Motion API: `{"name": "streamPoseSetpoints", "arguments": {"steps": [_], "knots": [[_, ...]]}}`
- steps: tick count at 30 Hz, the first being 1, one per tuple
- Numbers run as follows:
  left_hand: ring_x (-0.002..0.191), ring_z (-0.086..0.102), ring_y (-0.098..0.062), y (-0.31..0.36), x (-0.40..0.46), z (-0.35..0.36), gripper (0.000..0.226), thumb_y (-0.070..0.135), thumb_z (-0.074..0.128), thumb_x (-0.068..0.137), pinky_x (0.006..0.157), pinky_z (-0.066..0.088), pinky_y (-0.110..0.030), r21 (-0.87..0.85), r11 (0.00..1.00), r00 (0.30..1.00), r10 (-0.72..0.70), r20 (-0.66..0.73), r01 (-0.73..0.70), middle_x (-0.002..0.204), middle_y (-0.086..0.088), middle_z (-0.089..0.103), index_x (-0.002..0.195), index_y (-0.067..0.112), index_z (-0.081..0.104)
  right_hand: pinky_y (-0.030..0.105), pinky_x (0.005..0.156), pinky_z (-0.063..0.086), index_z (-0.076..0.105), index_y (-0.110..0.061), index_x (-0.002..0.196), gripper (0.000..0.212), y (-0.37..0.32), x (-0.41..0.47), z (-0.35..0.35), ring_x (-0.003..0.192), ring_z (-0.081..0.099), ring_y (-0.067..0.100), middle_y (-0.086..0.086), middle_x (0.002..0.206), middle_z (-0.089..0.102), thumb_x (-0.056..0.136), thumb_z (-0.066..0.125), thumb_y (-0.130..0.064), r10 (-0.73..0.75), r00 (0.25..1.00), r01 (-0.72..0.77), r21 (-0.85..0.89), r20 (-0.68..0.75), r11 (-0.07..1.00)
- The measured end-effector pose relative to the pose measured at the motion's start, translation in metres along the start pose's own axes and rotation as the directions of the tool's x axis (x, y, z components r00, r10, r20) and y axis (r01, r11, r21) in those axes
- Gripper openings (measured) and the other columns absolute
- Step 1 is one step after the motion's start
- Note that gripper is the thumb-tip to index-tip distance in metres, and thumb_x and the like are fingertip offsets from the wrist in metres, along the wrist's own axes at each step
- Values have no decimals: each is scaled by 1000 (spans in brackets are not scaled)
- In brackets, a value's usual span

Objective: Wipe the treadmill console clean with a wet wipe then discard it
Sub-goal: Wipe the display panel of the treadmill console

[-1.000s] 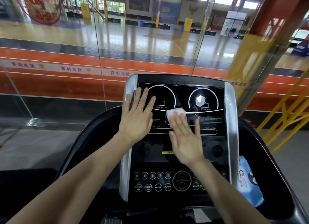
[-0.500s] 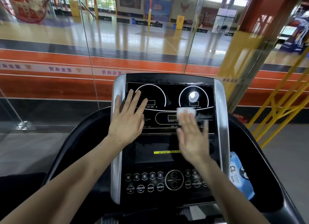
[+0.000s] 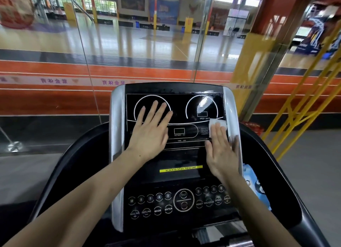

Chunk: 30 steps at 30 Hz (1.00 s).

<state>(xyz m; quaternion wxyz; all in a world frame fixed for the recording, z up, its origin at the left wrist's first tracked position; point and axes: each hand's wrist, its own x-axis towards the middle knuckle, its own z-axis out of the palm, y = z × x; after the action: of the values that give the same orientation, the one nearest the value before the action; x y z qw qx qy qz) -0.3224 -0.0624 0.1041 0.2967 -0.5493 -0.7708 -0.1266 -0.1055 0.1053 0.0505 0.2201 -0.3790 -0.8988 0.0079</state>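
Note:
The black treadmill console (image 3: 184, 174) with silver side strips fills the middle of the view. A white wet wipe (image 3: 214, 122) lies folded against the display's right edge, below the speed dial. My right hand (image 3: 220, 151) presses flat on the wipe with straight fingers, and only the wipe's upper part shows beyond the fingertips. Spread flat, my left hand (image 3: 151, 128) rests on the left side of the display over the incline dial. A wet sheen shows on the speed dial.
A blue wet-wipe pack (image 3: 257, 186) lies in the right side tray beside the console. Buttons (image 3: 158, 210) run along the console's lower part. A glass wall (image 3: 92, 53) stands just beyond the treadmill, and yellow railings (image 3: 304, 108) rise at the right.
My right hand has slid the wipe rightward from the display's centre to its right edge. My left hand has shifted a little right, off the silver strip and onto the display.

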Motion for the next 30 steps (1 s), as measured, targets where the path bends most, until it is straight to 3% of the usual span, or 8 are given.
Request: {"name": "streamPoseSetpoints", "arguments": {"steps": [7, 12, 14, 19, 21, 23, 26, 30], "knots": [[162, 14, -32, 10, -5, 2, 60, 33, 44, 104, 129, 15, -58, -4, 1000, 1000, 5, 5, -5, 173, -10, 27, 161, 19, 36, 54, 133, -9, 1, -23, 170, 69, -25, -26, 17, 165, -6, 16, -4, 178, 1, 109, 3, -53, 58, 998, -56, 94, -19, 994], [162, 16, -33, 12, -8, 0, 60, 34, 34, 103, 128, 18, -59, -18, 999, 1000, -27, -9, 26, 172, -11, 29, 161, 18, 37, 54, 130, -16, -5, -30, 170, 63, -58, -36, 30, 164, -11, 12, -9, 178, -8, 112, 2, -53, -252, 967, 251, 12, 35, 968], [162, 15, -32, 12, -12, 2, 60, 35, 33, 104, 129, 17, -58, -13, 1000, 1000, -21, -4, 21, 172, -11, 28, 161, 18, 36, 58, 130, -12, -3, -32, 170, 61, -32, -32, 24, 164, -10, 10, -12, 177, -8, 113, 5, -53, -224, 974, 225, -34, 36, 974], [163, 12, -33, 12, -19, 7, 59, 34, 35, 105, 129, 16, -58, -11, 1000, 1000, -18, 14, 18, 173, -10, 25, 162, 18, 34, 55, 132, -11, 0, -28, 171, 68, 2, -22, 14, 163, -14, 8, -10, 179, -1, 109, 7, -54, 92, 996, -91, 70, -6, 993], [163, 12, -33, 13, -22, 9, 60, 35, 33, 104, 129, 16, -59, 12, 1000, 1000, -2, 21, 2, 173, -11, 25, 162, 18, 35, 54, 131, -16, -2, -27, 171, 67, -25, -20, 19, 164, -13, 13, -8, 179, -4, 110, 5, -54, 64, 998, -62, 102, -16, 993], [163, 14, -33, 14, -24, 11, 60, 36, 34, 104, 128, 17, -59, 24, 1000, 1000, 1, 24, -1, 173, -10, 26, 161, 18, 35, 53, 130, -18, -1, -28, 171, 64, -49, -23, 25, 165, -9, 16, -6, 179, -3, 111, 4, -53, -82, 996, 84, 86, -18, 993], [163, 13, -32, 16, -22, 11, 60, 36, 34, 104, 128, 17, -58, 17, 1000, 1000, -10, 28, 9, 173, -10, 26, 161, 19, 35, 58, 131, -11, 3, -29, 171, 63, -46, -17, 21, 165, -4, 14, -8, 179, 1, 113, 13, -52, -231, 973, 231, 7, -5, 973], [162, 14, -33, 19, -15, 10, 60, 37, 35, 104, 128, 17, -59, 30, 1000, 1000, 1, 19, -1, 172, -11, 27, 161, 18, 36, 54, 132, -11, 2, -27, 171, 69, -17, 21, 2, 164, -8, 11, -8, 179, 0, 108, 9, -55, -78, 996, 78, -5, -30, 997]]}}
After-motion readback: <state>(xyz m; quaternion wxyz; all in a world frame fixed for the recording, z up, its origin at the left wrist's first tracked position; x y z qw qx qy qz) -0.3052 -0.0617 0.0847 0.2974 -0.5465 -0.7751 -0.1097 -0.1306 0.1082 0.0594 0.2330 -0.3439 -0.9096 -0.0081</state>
